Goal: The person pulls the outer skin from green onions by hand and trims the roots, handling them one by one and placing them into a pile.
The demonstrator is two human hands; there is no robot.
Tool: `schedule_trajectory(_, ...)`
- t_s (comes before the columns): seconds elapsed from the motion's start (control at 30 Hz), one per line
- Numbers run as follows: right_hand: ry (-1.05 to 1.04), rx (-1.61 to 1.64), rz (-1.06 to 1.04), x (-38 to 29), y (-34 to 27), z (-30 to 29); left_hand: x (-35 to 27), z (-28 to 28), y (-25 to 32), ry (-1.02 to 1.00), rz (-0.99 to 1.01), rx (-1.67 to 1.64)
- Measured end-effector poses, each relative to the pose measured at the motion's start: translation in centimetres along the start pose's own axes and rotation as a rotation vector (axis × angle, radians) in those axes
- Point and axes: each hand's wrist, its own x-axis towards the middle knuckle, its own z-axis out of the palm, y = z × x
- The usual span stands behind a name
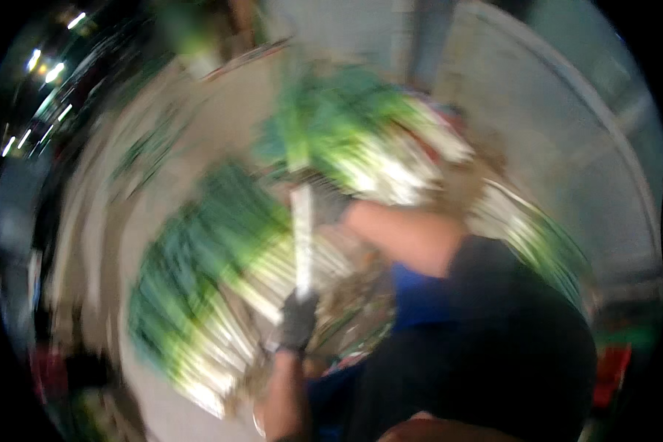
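A leek (303,237) with a white shank is held between my two gloved hands, its green leaves pointing to the top of the view. Around its lower, white end my left hand (298,320) is closed, in a dark glove. My right hand (323,196), also in a dark glove, grips the same leek further up, near the leaves. Just left of the hands lies a wide row of leeks (199,276), leaves to the upper left and roots to the lower right. Beyond my right hand is another pile of leeks (364,143). Motion blur hides the fingers' detail.
More leeks (519,226) lie to the right, behind my right arm. Loose green leaves (149,146) are scattered on the floor at the upper left. Root trimmings (345,298) lie before my body. A pale panel (536,127) stands at the right, and something red (612,375) at the lower right.
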Motion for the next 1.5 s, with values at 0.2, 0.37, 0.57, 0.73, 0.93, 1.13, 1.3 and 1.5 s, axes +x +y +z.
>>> schedule_trajectory(0.2, -0.102, 0.098, 0.647, -1.5, -7.4, -0.7, -1.0, 5.1, 1.8, 0.018, 0.543, -0.034)
schedule_trajectory(0.37, 0.043, 0.201, 0.066, -6.5, -1.9, -4.9, -5.2, 8.3, 0.9, -0.379, 0.229, -0.396)
schedule_trajectory(0.57, -0.132, 0.193, -0.073, -4.4, -2.3, -5.5, -4.4, 7.6, 1.9, -0.631, 0.066, -0.832)
schedule_trajectory(0.73, -0.163, 0.266, 0.018, -6.4, -3.2, -3.6, -7.0, 8.5, 0.9, -0.623, 0.051, -0.892)
schedule_trajectory(0.93, -0.167, 0.235, -0.006, -7.1, -2.8, -3.6, -9.2, 8.8, 0.4, -0.463, 0.095, -0.840)
schedule_trajectory(1.13, -0.151, 0.235, -0.032, -6.8, -2.8, -4.4, -9.7, 9.6, -1.6, -0.354, 0.141, -0.898)
schedule_trajectory(1.3, -0.212, 0.263, -0.026, -6.9, -2.8, -4.4, -8.9, 10.0, -2.6, -0.248, 0.166, -0.774)
schedule_trajectory(1.5, -0.203, 0.295, 0.008, -6.9, -2.6, -4.4, -7.6, 9.5, -4.9, 0.199, 0.808, 0.356)
